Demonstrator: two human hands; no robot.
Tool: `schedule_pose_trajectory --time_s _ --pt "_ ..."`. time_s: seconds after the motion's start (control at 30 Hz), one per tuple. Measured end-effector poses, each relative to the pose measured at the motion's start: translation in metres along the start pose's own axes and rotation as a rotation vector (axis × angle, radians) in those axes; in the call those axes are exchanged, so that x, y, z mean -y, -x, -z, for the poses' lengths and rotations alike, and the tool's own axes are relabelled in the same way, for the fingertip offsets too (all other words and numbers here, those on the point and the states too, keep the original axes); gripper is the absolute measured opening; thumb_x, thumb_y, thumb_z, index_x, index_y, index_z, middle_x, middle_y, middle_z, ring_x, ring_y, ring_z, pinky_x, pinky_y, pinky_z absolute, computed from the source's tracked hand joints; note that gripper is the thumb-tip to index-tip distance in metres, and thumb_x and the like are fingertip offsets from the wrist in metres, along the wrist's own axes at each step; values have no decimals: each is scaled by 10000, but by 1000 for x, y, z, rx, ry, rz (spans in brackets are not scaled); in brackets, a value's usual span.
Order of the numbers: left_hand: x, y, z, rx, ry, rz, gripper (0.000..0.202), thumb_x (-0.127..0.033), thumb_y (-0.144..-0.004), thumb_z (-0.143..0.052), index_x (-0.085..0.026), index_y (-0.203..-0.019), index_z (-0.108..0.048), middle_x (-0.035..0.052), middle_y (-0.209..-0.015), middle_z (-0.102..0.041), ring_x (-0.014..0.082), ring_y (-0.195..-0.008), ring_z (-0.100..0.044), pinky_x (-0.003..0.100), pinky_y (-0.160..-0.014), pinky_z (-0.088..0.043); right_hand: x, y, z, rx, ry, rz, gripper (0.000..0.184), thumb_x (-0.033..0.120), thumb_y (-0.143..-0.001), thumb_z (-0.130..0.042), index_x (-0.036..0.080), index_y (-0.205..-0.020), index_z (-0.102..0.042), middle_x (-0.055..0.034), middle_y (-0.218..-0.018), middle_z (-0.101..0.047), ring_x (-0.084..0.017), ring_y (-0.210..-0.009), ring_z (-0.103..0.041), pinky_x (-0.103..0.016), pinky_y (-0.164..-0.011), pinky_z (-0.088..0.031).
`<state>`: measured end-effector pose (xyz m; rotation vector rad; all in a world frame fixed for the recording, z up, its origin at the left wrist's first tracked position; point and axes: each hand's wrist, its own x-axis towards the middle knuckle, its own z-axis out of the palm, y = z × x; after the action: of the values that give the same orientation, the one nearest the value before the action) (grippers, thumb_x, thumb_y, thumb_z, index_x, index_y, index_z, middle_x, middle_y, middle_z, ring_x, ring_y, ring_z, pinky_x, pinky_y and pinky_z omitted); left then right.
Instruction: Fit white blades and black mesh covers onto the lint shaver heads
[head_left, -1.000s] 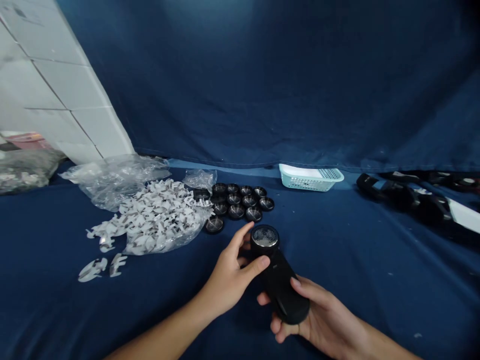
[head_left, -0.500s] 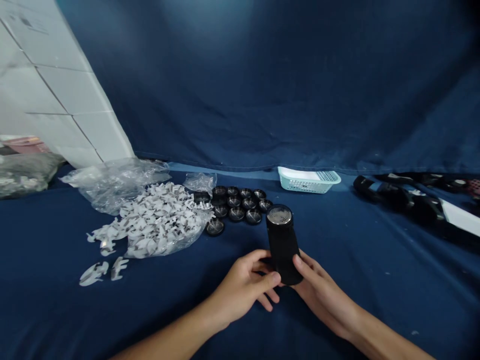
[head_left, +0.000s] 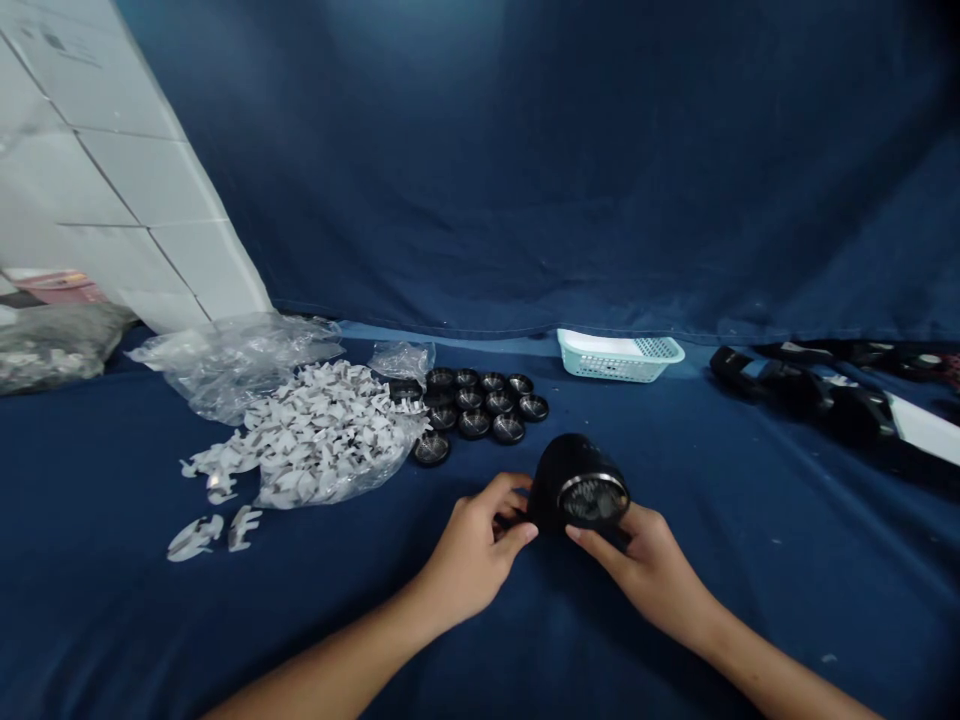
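A black handheld device with a round metal mesh head (head_left: 579, 486) is held over the blue cloth, its mesh end tipped toward me. My left hand (head_left: 472, 548) pinches its left side with curled fingers. My right hand (head_left: 646, 562) grips it from below and the right. Just behind, several round black mesh caps (head_left: 480, 405) sit in rows on the cloth. To their left a heap of small white plastic pieces (head_left: 319, 432) lies on a clear plastic bag.
A pale green basket (head_left: 619, 357) stands behind the caps by the blue backdrop. More black devices (head_left: 810, 395) lie at the far right. A crumpled clear bag (head_left: 225, 355) and a white tiled wall (head_left: 97, 170) are at the left. Two loose white pieces (head_left: 210, 530) lie apart.
The device was lying along my right palm, then stood upright, and has now tipped so its mesh head faces me. Both hands have moved up round its body.
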<state>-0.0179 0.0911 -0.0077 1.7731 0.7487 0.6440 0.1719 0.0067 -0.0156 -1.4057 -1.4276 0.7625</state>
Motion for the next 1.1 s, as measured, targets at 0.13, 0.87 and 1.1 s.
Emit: schedule_pose_trajectory --time_s 0.13,0.87,1.1 --pt "-4 3 3 -49 -253 -56 311 -209 -852 -563 -259 -1158 -577 28 -1063 -676 155 -702 -576 287 -641 -469 -1 2 3 -12 17 68 136 76 -767 -601 192 -704 -635 9 -639 -595 -182 -664 -566 -277 -637 -447" --pt "2 -1 2 0 -468 -61 138 -143 -762 -619 -200 -887 -633 5 -906 -708 179 -784 -644 240 -592 -437 -11 10 -4 66 316 41 215 168 -873 -496 187 -1078 -560 -80 -945 -645 -236 -831 -601 -360 -739 -476" --pt "7 -1 1 16 -463 -47 109 -215 -792 -654 -225 -900 -660 -22 -872 -706 149 -682 -610 245 -611 -429 -16 8 -5 53 278 40 102 214 -902 -481 215 -807 -519 -28 -741 -602 -212 -722 -594 -322 -675 -467"
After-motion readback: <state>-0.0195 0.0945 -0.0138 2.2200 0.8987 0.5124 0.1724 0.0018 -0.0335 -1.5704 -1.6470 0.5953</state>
